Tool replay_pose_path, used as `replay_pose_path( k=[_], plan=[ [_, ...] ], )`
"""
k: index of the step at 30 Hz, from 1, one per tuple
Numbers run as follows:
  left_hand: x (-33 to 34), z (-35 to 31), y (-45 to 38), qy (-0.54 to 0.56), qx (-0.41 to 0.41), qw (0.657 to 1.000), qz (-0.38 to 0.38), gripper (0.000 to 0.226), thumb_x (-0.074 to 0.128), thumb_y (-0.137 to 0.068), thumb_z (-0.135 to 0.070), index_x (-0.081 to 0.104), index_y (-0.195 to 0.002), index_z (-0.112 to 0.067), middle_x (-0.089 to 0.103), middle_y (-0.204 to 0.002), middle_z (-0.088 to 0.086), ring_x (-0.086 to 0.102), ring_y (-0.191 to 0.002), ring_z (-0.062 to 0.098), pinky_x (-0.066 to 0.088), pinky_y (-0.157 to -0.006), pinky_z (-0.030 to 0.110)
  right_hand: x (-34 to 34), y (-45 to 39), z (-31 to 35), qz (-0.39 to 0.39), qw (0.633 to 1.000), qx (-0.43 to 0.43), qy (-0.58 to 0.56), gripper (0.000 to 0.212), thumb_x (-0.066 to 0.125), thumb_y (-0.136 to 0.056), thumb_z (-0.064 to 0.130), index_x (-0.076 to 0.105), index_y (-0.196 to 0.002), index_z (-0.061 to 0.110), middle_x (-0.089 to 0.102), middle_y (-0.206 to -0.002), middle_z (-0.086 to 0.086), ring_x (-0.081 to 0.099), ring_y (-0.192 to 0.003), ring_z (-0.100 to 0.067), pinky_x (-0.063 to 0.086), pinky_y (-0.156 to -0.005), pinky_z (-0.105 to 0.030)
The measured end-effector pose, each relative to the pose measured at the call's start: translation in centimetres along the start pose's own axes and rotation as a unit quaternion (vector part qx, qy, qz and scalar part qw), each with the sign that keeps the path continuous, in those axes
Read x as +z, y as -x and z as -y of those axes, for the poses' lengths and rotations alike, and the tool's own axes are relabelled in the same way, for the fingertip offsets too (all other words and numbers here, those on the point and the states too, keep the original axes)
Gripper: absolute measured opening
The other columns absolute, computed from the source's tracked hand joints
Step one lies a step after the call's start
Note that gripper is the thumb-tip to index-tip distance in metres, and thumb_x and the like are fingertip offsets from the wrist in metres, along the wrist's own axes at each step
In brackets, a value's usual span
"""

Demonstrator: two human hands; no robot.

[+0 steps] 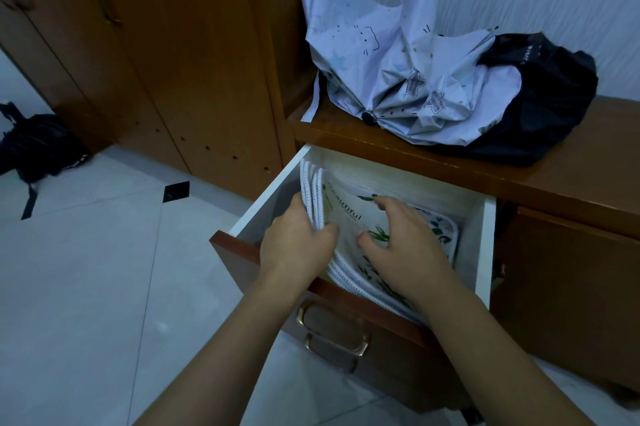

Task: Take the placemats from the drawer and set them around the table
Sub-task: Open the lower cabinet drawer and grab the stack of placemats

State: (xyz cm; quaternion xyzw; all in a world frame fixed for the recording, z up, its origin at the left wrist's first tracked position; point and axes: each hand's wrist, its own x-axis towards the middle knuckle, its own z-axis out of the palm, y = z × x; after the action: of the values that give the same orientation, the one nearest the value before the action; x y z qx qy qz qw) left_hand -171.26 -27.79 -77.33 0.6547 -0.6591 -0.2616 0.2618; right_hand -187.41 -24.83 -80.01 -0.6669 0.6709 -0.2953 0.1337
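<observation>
A wooden drawer (pixel 483 242) with white inner walls stands pulled open. Inside lies a stack of several white placemats (pixel 349 217) with dotted edges and green leaf prints, their left side curled upward. My left hand (pixel 294 242) grips the raised left edges of the stack, fingers behind and thumb in front. My right hand (pixel 405 245) rests on the top placemat with its fingers bent and spread, the tips pressing on the print. The lower placemats are mostly hidden under the top one and my hands.
A folded pale umbrella (pixel 398 79) and a black bag (pixel 540 103) lie on the low cabinet top (pixel 571 176) above the drawer. A tall wooden wardrobe (pixel 156 61) stands at left. A black bag (pixel 38 145) sits on the tiled floor (pixel 104 269). A brass handle (pixel 332 339) hangs on the drawer front.
</observation>
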Motion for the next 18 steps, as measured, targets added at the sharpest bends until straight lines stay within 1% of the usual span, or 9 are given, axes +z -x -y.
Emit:
replay_pose_path(
  k=[3,5,7,10,13,16,18],
  plan=[
    [-0.4,-0.1,-0.1,0.091,-0.026,0.995,-0.027,0.022,0.064,-0.083,-0.029,0.059,-0.104,-0.025,0.065,-0.081,-0.008,0.062,-0.074,0.009,0.051,-0.065,0.03,-0.1,-0.3,-0.2,-0.008,1.0,0.004,-0.01,0.05,0.056,-0.09,0.042,0.041,-0.135,0.026,0.051,-0.132,0.006,0.042,-0.121,-0.012,0.034,-0.095,-0.026],
    [-0.6,-0.5,-0.1,0.137,-0.034,0.989,-0.052,0.017,0.064,-0.083,-0.028,0.058,-0.099,-0.029,0.065,-0.08,-0.01,0.062,-0.074,0.007,0.051,-0.067,0.031,0.1,-0.5,0.1,-0.004,1.0,-0.001,-0.007,0.054,0.055,-0.09,0.043,0.039,-0.138,0.024,0.049,-0.135,0.005,0.04,-0.124,-0.012,0.032,-0.096,-0.026],
    [-0.7,-0.8,-0.2,0.155,-0.037,0.985,-0.062,0.014,0.064,-0.083,-0.027,0.055,-0.093,-0.032,0.063,-0.078,-0.009,0.061,-0.071,0.006,0.051,-0.065,0.03,0.3,-0.8,0.5,-0.007,1.0,-0.013,0.001,0.058,0.055,-0.091,0.044,0.038,-0.141,0.022,0.047,-0.138,0.005,0.038,-0.127,-0.012,0.031,-0.101,-0.027],
    [-0.6,-0.8,-0.2,0.188,-0.055,0.978,-0.069,0.016,0.065,-0.082,-0.027,0.06,-0.097,-0.029,0.067,-0.081,-0.008,0.064,-0.074,0.008,0.056,-0.07,0.035,0.0,-0.8,1.1,-0.004,1.0,-0.018,-0.007,0.06,0.055,-0.091,0.044,0.037,-0.143,0.021,0.047,-0.14,0.005,0.038,-0.129,-0.012,0.03,-0.105,-0.028],
    [-0.5,-1.0,0.2,0.237,-0.093,0.964,-0.08,0.022,0.065,-0.081,-0.027,0.064,-0.102,-0.03,0.07,-0.085,-0.012,0.067,-0.08,0.007,0.058,-0.076,0.036,-0.9,-0.5,1.4,0.024,0.999,-0.001,-0.034,0.06,0.055,-0.091,0.046,0.036,-0.144,0.022,0.045,-0.142,0.005,0.036,-0.131,-0.011,0.029,-0.105,-0.028],
    [-1.0,-2.3,0.7,0.255,-0.115,0.957,-0.079,0.021,0.064,-0.083,-0.023,0.065,-0.103,-0.03,0.07,-0.084,-0.013,0.066,-0.076,0.003,0.056,-0.074,0.032,-2.6,-0.1,2.4,0.065,0.996,0.018,-0.055,0.061,0.054,-0.092,0.047,0.036,-0.145,0.023,0.043,-0.144,0.004,0.035,-0.132,-0.011,0.032,-0.11,-0.033],
    [-2.2,-3.7,0.8,0.251,-0.124,0.957,-0.075,0.018,0.064,-0.083,-0.024,0.063,-0.1,-0.03,0.069,-0.083,-0.011,0.066,-0.075,0.004,0.056,-0.072,0.031,-4.2,-0.1,3.5,0.081,0.994,0.03,-0.06,0.061,0.054,-0.093,0.047,0.036,-0.145,0.023,0.042,-0.145,0.005,0.034,-0.133,-0.01,0.032,-0.111,-0.035]
  ],
)
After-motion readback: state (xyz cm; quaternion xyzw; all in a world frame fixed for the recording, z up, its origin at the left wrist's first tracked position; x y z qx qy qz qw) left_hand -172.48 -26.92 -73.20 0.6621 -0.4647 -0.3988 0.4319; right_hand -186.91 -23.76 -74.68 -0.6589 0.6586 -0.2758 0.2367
